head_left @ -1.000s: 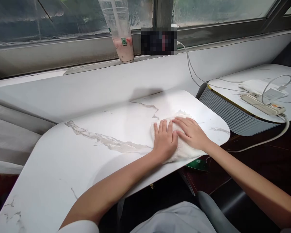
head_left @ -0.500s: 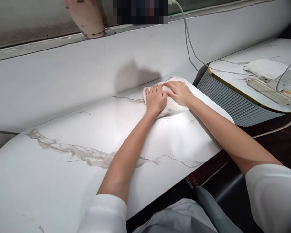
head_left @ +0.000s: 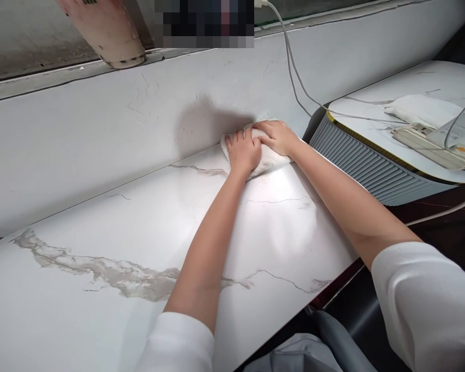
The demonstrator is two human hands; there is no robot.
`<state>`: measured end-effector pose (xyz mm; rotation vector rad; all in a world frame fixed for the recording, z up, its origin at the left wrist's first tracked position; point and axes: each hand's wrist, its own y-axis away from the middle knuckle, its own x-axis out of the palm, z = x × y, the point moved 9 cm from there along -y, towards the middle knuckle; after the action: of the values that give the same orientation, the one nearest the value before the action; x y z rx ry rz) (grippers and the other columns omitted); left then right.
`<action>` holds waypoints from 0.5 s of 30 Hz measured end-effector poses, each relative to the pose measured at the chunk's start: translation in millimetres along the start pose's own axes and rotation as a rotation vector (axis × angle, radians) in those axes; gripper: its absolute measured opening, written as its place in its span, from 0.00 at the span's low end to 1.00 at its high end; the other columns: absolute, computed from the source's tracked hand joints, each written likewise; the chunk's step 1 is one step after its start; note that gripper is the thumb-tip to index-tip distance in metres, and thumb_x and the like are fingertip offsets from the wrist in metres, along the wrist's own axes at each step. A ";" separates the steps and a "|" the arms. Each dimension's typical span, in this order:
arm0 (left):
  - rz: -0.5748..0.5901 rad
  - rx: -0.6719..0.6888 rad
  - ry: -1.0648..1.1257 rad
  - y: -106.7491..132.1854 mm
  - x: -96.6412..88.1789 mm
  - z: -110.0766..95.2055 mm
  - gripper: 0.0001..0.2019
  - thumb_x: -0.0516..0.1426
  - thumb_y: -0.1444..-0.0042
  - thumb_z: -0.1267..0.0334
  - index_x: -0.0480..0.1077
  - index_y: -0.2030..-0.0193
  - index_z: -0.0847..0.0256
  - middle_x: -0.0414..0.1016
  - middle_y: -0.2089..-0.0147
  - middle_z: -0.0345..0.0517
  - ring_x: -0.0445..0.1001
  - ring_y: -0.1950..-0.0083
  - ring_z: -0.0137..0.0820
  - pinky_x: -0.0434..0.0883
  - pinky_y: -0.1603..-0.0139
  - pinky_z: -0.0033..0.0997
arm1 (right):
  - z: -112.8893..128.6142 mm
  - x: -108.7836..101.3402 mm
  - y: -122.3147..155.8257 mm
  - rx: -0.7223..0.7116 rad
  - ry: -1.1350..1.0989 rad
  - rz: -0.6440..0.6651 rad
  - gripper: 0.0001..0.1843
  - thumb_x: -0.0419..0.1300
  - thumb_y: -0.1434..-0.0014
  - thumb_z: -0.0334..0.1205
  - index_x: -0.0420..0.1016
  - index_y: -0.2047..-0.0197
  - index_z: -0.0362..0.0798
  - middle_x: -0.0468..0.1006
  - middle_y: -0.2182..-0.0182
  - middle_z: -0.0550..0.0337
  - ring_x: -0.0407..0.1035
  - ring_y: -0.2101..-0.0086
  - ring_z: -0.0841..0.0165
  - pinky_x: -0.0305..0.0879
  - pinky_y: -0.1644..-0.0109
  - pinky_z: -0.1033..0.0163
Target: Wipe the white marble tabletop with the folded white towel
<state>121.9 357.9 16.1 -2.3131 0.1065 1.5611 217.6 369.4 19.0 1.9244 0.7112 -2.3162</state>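
Observation:
A white cloth (head_left: 269, 157) lies bunched on the far end of the white marble-patterned table (head_left: 155, 212), against the wall. My left hand (head_left: 245, 151) presses on the cloth's left part, its fingers curled over the fabric. On the right part, my right hand (head_left: 278, 137) grips the cloth, its fingers pointing left toward the left hand. Both arms reach forward across the tabletop. The cloth's underside and the fingertips within its folds are partly hidden.
A pink drink cup (head_left: 112, 39) stands on the window ledge. White cables (head_left: 290, 57) hang down the wall toward a second table (head_left: 403, 82). On it are a power strip (head_left: 430, 144) and another white cloth (head_left: 422, 108). A dark chair (head_left: 372, 315) is below.
Both hands and the cloth have shifted slightly farther toward the wall along the table. The camera view has also moved a little.

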 end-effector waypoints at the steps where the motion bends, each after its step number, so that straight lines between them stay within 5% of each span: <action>1: 0.000 0.003 -0.001 1.0 -0.2 -0.5 0.25 0.40 0.32 0.63 0.62 0.32 0.56 0.68 0.33 0.49 0.61 0.29 0.37 0.46 0.24 0.48 | 0.9 -0.7 1.2 0.008 0.001 -0.001 0.28 0.42 0.34 0.42 0.66 0.35 0.44 0.71 0.38 0.49 0.64 0.40 0.54 0.55 0.35 0.46; 7: 0.035 -0.017 -0.008 22.6 -1.6 -6.1 0.27 0.39 0.32 0.62 0.59 0.30 0.60 0.62 0.28 0.50 0.55 0.26 0.37 0.43 0.23 0.48 | 12.3 -8.1 21.6 0.034 -0.031 -0.006 0.30 0.44 0.38 0.38 0.67 0.36 0.42 0.71 0.38 0.50 0.63 0.39 0.55 0.53 0.34 0.47; 15: 0.098 0.026 -0.031 87.4 -7.8 -30.9 0.27 0.40 0.31 0.60 0.56 0.28 0.64 0.57 0.26 0.54 0.51 0.24 0.38 0.42 0.23 0.50 | 34.7 -28.8 88.1 0.049 -0.064 -0.038 0.30 0.45 0.40 0.39 0.69 0.37 0.41 0.72 0.39 0.47 0.65 0.40 0.54 0.54 0.34 0.45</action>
<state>124.1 264.9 12.3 -2.2937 0.2341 1.6320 220.5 270.6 22.6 1.8629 0.6975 -2.4276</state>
